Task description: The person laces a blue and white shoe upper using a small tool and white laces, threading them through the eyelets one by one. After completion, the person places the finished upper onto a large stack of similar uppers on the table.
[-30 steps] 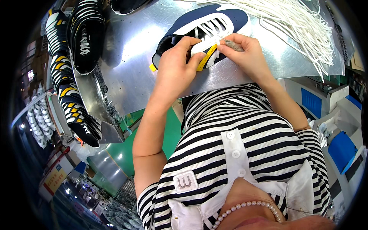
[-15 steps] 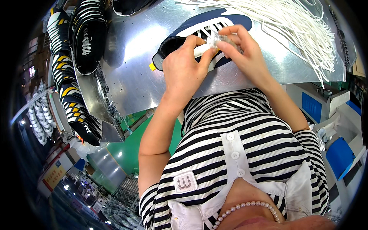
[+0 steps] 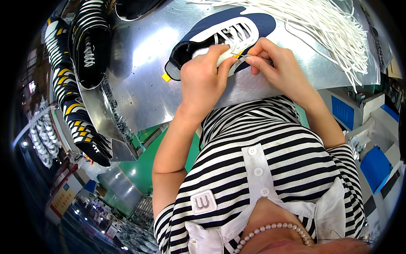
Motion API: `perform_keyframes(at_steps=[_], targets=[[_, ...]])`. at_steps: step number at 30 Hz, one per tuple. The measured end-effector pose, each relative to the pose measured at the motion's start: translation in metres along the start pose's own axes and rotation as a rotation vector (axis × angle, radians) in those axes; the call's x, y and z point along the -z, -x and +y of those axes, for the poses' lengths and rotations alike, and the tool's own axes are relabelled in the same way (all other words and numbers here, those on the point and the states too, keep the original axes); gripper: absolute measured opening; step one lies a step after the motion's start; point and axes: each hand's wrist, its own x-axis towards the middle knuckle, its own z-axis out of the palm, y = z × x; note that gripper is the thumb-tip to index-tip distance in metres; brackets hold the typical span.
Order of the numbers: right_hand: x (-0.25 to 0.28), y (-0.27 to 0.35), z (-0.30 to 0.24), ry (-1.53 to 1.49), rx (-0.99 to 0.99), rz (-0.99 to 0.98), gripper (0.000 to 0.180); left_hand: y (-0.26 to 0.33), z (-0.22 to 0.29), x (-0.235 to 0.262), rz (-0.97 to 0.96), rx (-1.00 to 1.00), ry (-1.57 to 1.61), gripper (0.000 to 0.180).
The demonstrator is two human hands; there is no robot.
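A navy and white sneaker (image 3: pixel 211 33) lies on its sole on the metal table, toe toward the upper right, a yellow tab at its heel. White lace (image 3: pixel 237 34) crosses part of its opening. My left hand (image 3: pixel 204 80) is closed over the near side of the shoe, thumb and fingers gripping a white rod-shaped piece (image 3: pixel 223 56). From that piece a thin line reaches toward my right hand (image 3: pixel 277 63). My right thumb and forefinger are pinched together beside the shoe's near edge; what lies between them is too small to make out.
A heap of loose white laces (image 3: pixel 325 38) spreads over the far right of the metal table (image 3: pixel 144 93). Black striped shoes (image 3: pixel 91 46) stand at the left, next to a row of striped shoes with yellow accents (image 3: pixel 76 114). Another dark shoe (image 3: pixel 133 10) shows at the far edge.
My right hand has drawn away from the lacing to the shoe's near right edge, uncovering the crossed laces. The left hand stays closed near the same spot. The view has shifted slightly.
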Motion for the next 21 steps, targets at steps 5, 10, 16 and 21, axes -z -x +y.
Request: perform_keyframes(at_steps=[5, 10, 16, 21], targets=[[-0.021, -0.009, 0.004, 0.217, 0.143, 0.105, 0.017, 0.007, -0.001, -0.009, 0.061, -0.250, -0.085, 0.024], [0.026, 0.001, -0.009, 0.240, 0.027, -0.056, 0.014, 0.014, 0.002, 0.005, -0.056, 0.021, -0.020, 0.022], [0.003, -0.032, 0.028, 0.274, 0.337, 0.393, 0.015, 0.005, 0.004, 0.020, -0.337, 0.107, 0.020, 0.021], [-0.012, -0.037, 0.037, 0.501, 0.293, 0.506, 0.019, 0.010, 0.002, 0.042, -0.494, 0.006, -0.214, 0.034]])
